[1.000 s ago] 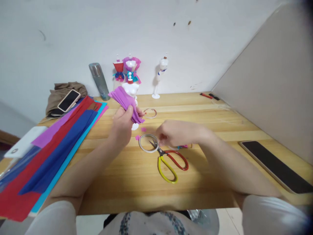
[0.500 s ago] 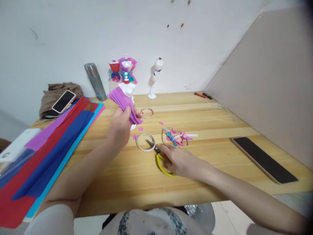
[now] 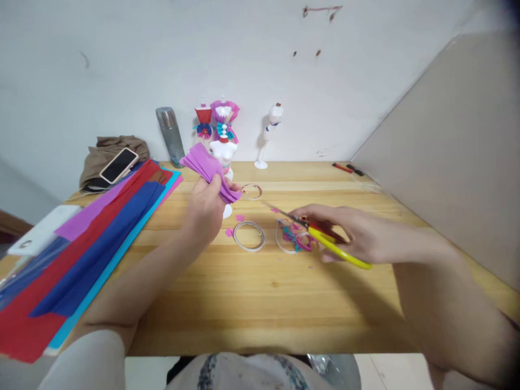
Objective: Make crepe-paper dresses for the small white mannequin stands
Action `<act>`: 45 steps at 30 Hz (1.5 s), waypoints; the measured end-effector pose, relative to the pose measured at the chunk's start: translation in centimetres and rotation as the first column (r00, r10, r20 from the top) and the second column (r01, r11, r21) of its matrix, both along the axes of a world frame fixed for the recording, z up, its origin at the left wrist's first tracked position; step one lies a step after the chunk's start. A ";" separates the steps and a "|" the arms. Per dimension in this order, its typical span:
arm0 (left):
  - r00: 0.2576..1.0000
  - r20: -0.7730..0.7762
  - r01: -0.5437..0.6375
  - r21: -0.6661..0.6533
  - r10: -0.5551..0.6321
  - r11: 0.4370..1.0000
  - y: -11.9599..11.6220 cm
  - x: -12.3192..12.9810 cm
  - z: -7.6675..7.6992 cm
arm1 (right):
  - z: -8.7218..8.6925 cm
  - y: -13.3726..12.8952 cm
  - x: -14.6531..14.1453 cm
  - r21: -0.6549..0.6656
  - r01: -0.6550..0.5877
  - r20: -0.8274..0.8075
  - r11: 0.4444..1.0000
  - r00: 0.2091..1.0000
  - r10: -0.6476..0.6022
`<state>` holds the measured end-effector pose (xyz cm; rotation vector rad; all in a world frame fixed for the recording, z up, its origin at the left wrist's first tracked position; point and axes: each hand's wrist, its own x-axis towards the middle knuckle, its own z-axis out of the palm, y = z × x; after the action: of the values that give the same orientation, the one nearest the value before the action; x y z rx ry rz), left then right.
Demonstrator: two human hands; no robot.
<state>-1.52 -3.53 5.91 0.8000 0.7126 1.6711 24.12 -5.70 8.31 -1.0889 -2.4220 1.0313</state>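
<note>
Folded purple crepe paper is pinched in my left hand, raised over the table in front of a small white mannequin. My right hand grips yellow-handled scissors, lifted off the table with the blades pointing left toward the paper. Below the blades lies a heap of pink and blue scraps. Between my hands a roll of tape lies flat, and a second ring of tape rests behind it.
Crepe sheets cover the table's left side, near a phone on brown cloth. A flask and dressed mannequins stand along the wall. Another bare mannequin stands farther right. Red and black pens lie by the partition.
My right hand has picked the scissors up off the table and swung them up and to the right. My left hand still holds the purple paper. The view has shifted slightly.
</note>
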 end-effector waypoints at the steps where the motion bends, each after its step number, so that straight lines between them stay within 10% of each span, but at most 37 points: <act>1: 1.000 0.006 -0.006 0.005 0.006 1.000 0.0 0.0 0.1 | -0.2 0.4 -0.6 -0.087 -0.078 -0.096 0.993 0.993 0.070; 6: 0.999 -0.053 -0.005 -0.034 0.003 0.999 -0.2 0.2 0.2 | -2.1 1.7 -6.7 -0.100 0.077 -0.674 0.992 0.728 -0.125; 12: 0.997 -0.066 0.031 -0.051 -0.035 0.998 0.1 0.5 -0.1 | -3.0 2.3 -10.2 -0.118 0.269 -0.684 0.956 0.676 -0.275; 23: 0.986 -0.106 0.121 -0.067 -0.128 0.990 -0.5 0.8 0.0 | -5.0 3.3 -9.8 -0.172 0.264 -0.760 0.949 0.578 -0.298; 38: 0.973 -0.068 0.215 -0.104 -0.222 0.971 -1.2 1.7 -1.0 | -5.7 3.4 -10.9 -0.262 0.335 -0.762 0.905 0.503 -0.407; 45: 0.994 -0.066 0.089 -0.026 -0.090 0.996 0.2 -0.3 0.2 | -5.3 3.7 -8.8 -0.083 0.146 -0.637 0.986 0.753 -0.165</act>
<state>-1.77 -3.36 6.10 0.8628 0.7312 1.5589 15.35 -1.97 2.97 -0.7520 -1.7352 1.1483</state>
